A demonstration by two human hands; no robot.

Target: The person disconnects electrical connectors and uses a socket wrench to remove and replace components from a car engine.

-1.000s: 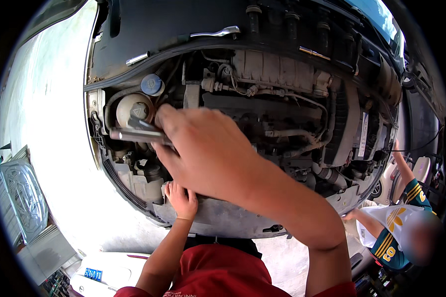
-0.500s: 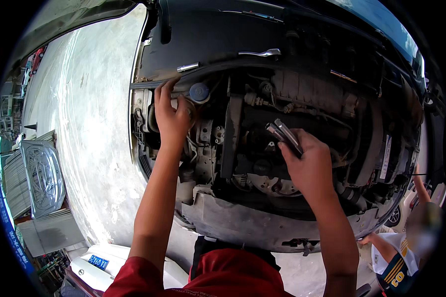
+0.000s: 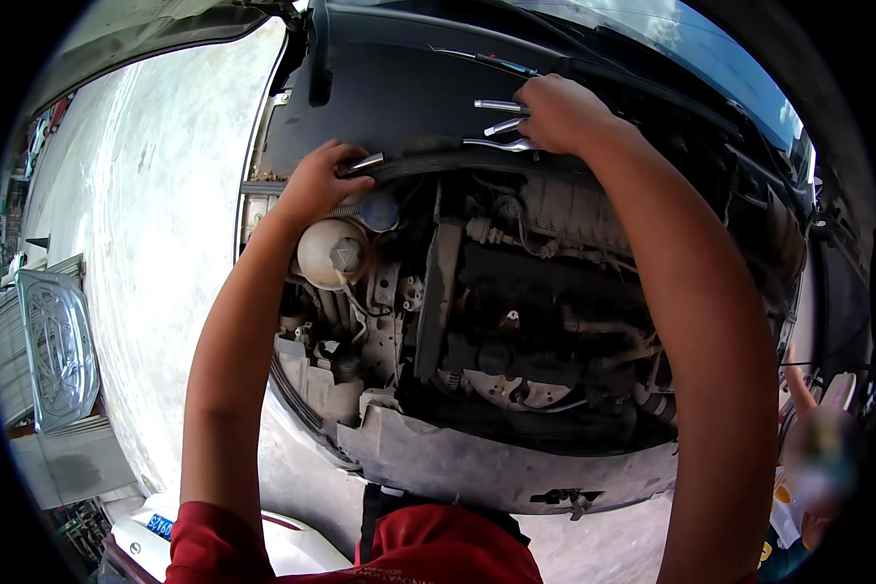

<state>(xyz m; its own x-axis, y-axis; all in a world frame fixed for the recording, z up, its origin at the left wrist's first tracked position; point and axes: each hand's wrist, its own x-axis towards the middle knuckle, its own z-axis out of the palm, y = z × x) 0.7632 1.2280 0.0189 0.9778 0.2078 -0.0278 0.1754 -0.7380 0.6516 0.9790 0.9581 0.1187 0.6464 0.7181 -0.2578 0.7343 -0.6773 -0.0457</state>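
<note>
Moved left hand (image 3: 316, 183) and right hand (image 3: 563, 112) to near edge of flat black panel (image 3: 399, 102), clamping cylindrical silver-metal socket (image 3: 364, 164) and slim silver-metal bars (image 3: 497, 105) respectively, releasing neither yet.

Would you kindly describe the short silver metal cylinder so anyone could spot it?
Beyond the dark engine lies a broad black panel. At its left, past the round blue cap, the left hand touches this cylinder, apart from silver tools by the right hand.

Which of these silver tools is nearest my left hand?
The short cylinder, touching your left hand; the longer silver tools lie farther right, by your right hand.
</note>
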